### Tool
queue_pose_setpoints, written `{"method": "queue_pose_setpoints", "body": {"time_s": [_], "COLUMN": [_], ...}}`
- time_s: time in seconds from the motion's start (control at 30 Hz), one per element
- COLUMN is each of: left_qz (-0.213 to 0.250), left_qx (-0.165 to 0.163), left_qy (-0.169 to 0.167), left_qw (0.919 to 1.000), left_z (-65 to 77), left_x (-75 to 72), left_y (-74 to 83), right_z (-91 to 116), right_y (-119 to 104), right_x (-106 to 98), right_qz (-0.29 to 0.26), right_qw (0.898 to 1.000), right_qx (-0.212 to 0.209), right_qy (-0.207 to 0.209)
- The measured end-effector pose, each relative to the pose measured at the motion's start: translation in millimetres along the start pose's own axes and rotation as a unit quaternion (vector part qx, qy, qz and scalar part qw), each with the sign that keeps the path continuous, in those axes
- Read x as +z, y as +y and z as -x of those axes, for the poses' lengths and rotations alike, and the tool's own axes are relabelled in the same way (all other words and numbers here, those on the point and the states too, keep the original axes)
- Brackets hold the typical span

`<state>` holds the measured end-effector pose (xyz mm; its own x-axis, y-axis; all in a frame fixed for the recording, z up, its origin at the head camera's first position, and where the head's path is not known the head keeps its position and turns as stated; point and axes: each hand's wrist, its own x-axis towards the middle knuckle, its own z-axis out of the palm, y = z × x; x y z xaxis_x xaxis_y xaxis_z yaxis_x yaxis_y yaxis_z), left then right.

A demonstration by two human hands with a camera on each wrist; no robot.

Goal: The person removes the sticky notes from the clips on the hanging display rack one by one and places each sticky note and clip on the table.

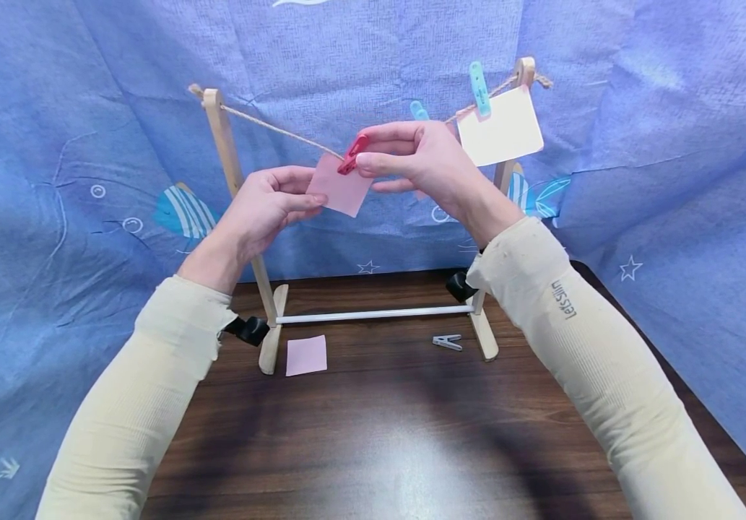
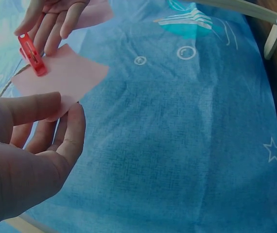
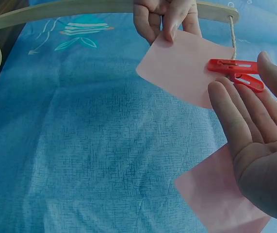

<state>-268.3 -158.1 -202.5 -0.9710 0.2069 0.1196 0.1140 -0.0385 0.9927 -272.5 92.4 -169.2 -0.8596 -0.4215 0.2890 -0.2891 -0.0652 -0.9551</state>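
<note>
A pink square of paper (image 1: 340, 189) hangs tilted from the rope (image 1: 275, 129), under a red clothespin (image 1: 351, 156) that bites its upper edge. My left hand (image 1: 273, 200) pinches the paper's lower left part between thumb and fingers. My right hand (image 1: 426, 160) holds the red clothespin, thumb at one handle end and fingers by the other, as the right wrist view shows. The clothespin's handles (image 3: 250, 77) stand apart there. Another pink paper (image 3: 220, 194) hangs partly hidden behind the right hand.
Light blue clothespins (image 1: 479, 88) grip the rope's right side, one holding a pale card (image 1: 501, 128). The wooden frame (image 1: 222, 137) has a white crossbar (image 1: 373, 315). On the dark table (image 1: 347, 426) lie a pink paper square (image 1: 306, 355) and a grey clothespin (image 1: 447, 341). Blue cloth (image 1: 360, 65) hangs behind.
</note>
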Motion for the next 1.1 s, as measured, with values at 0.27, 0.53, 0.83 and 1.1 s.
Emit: {"method": "queue_pose_setpoints", "body": {"time_s": [0.27, 0.53, 0.83, 1.1], "left_qz": [0.016, 0.016, 0.019, 0.018], "left_qx": [0.000, -0.002, 0.001, -0.002], "left_qy": [-0.005, -0.003, 0.002, -0.014], "left_qw": [0.9999, 0.9999, 0.9998, 0.9997], "left_z": [0.7, 1.1, 1.6, 4.3], "left_x": [0.0, -0.9, -1.1, -3.6], "left_y": [0.9, 2.3, 4.0, 4.4], "right_z": [0.4, 2.3, 2.7, 2.8], "right_y": [-0.1, -4.0, -3.7, -1.6], "right_x": [1.5, 2.0, 1.2, -1.6], "right_qz": [0.024, 0.035, 0.027, 0.021], "right_qw": [0.999, 0.999, 0.999, 0.998], "right_qx": [-0.022, -0.012, -0.012, -0.009], "right_qy": [0.016, 0.022, 0.043, 0.054]}}
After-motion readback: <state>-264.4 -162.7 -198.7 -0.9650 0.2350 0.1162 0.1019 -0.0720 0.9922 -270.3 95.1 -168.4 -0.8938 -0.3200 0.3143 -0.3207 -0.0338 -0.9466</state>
